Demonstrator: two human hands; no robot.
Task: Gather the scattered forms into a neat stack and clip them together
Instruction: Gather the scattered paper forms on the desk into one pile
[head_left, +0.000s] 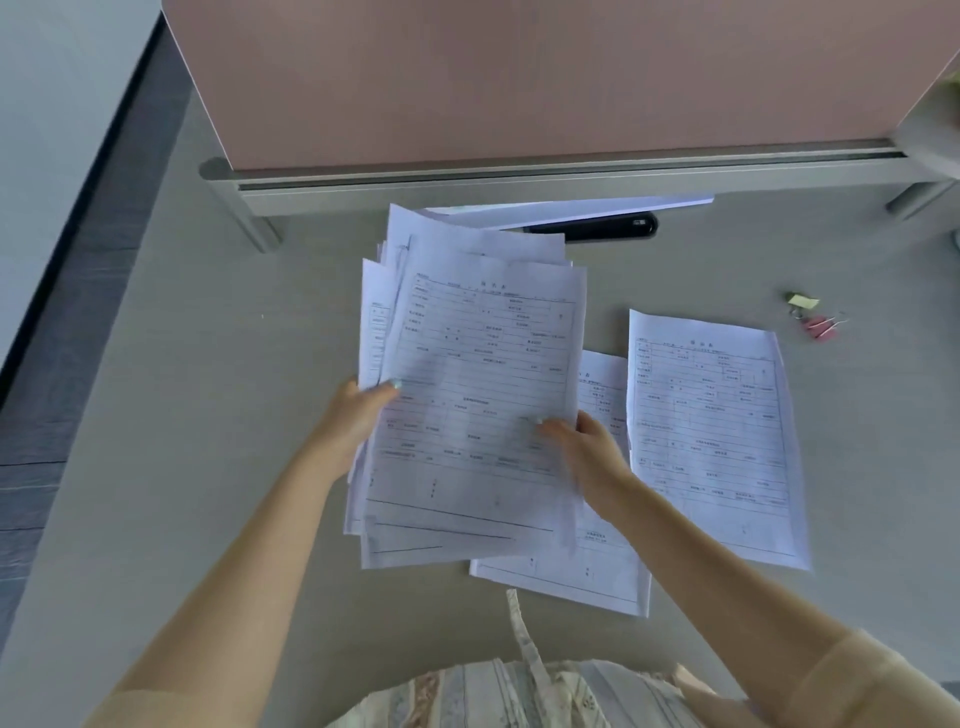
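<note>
Currently both hands hold a loose bundle of forms (470, 384) above the desk (208, 415). The left hand (358, 415) pinches the bundle's left edge, thumb on top; the right hand (582, 447) grips the right edge low down, thumb on the top sheet. The sheets are fanned: corners stick out at the top left and the bottom edges do not line up.

Not yet gathered: one form (711, 436) lies flat to the right, well apart from the bundle, and a second form (597, 571) lies partly under the bundle and the right wrist, just beside the first. More white paper (571, 210) sits at the far edge under the pink divider (519, 78), next to a dark object (597, 228) I cannot identify; whether that paper is a form cannot be told.

Binder clips (813, 317), one pale and one pink, lie near the right side of the desk, untouched.

Judgement: collecting step, roughly midway. To do it well, lay the bundle onto the loose sheets or slide them under it before squaring, so squaring happens once. Then stand the stack upright, hold it loosely at both sides and tap the bottom edge, then a long edge, on the desk. Risk: a tight grip stops the sheets settling. Clip last.
</note>
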